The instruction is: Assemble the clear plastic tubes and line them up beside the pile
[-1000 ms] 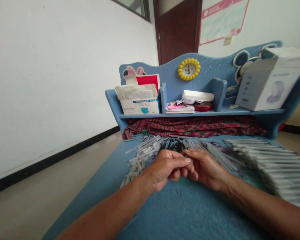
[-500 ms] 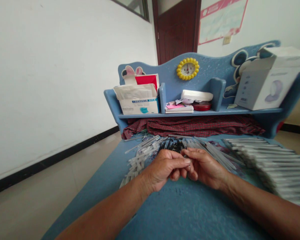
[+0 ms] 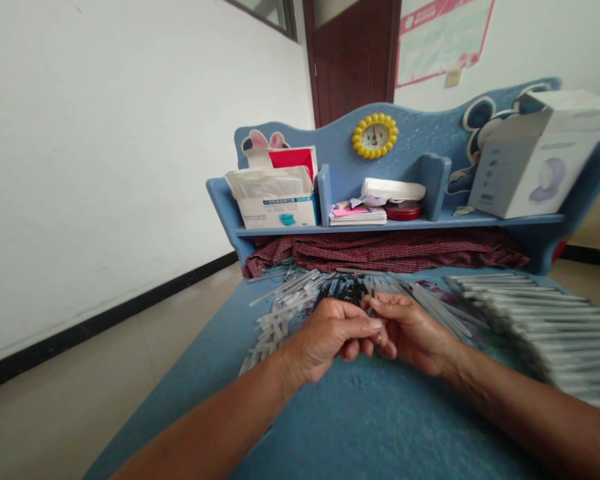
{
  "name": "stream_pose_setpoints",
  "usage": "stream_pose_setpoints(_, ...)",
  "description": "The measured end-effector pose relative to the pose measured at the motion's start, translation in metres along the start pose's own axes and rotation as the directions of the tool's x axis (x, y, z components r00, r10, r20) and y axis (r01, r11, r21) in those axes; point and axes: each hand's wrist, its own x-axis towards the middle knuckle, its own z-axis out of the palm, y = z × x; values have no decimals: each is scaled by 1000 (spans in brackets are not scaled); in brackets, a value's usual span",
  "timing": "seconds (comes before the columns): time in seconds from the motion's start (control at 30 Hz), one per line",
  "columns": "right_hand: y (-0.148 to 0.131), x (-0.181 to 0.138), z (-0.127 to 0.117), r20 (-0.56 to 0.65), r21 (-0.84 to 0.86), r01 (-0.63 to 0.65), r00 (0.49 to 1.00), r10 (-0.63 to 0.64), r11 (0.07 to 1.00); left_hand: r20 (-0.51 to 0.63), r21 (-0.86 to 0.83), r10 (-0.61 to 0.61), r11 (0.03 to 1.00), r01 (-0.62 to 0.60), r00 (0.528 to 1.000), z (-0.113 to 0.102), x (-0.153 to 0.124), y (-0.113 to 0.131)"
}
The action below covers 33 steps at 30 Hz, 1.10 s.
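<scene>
My left hand (image 3: 337, 337) and my right hand (image 3: 407, 330) meet above the middle of the blue desk (image 3: 360, 427). Both are closed, thumbs pressed against bent fingers, and their fingertips touch or nearly touch. Whatever sits in the fingers is small and mostly hidden; a tiny shiny spot shows between them. Just behind the hands lie black pen parts (image 3: 347, 290). Clear plastic tubes (image 3: 437, 307) are spread beyond my right hand. White translucent pieces (image 3: 275, 327) lie in a heap left of my left hand.
A large stack of grey-white pens (image 3: 545, 327) covers the desk's right side. Along the back lies a red checked cloth (image 3: 390, 252) under a blue shelf (image 3: 420, 225). The shelf bears a mask box (image 3: 280, 212), a red tin (image 3: 403, 212) and a white carton (image 3: 515, 167).
The right thumb and fingertips have shifted very slightly. Otherwise both hands keep their place, and the view has moved by a hair.
</scene>
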Motion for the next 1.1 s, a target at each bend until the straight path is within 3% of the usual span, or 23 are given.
stream_pose_setpoints(1.1,-8,-4,0,105,-89,48,994,-38,995,0,95,27,995,-27,1000,-2,0,-2)
